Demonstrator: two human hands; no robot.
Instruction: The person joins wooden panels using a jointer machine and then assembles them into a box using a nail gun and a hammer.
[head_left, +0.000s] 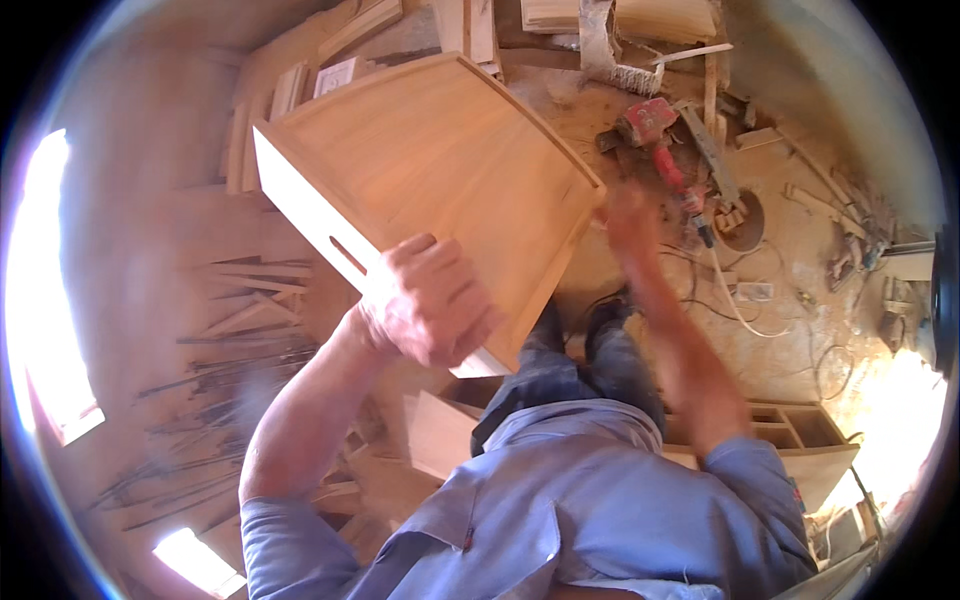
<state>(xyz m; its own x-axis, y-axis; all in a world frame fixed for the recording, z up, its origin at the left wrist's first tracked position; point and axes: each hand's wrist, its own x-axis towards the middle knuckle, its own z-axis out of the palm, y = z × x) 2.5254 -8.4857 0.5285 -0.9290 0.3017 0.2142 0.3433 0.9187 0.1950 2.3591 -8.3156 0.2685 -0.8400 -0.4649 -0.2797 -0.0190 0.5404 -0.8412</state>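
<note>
A large pale wooden drawer-like box (pixel 440 170) is tilted in front of me, its broad panel facing up and thin raised strips along its edges. A slot-shaped opening shows in its bright left side. My left hand (pixel 430 300) is closed over the near left edge, fingers curled on the wood. At the right corner of the box is my right hand (pixel 630 220), blurred, with its fingers partly hidden; whether it grips the corner cannot be made out. The underside of the box is out of sight.
On the dusty floor to the right lies a red power tool (pixel 660 140) with a cable. Wood strips (pixel 260 290) are scattered at the left, and boards (pixel 465 30) stand at the back. Wooden compartments (pixel 790 430) are beside my right arm.
</note>
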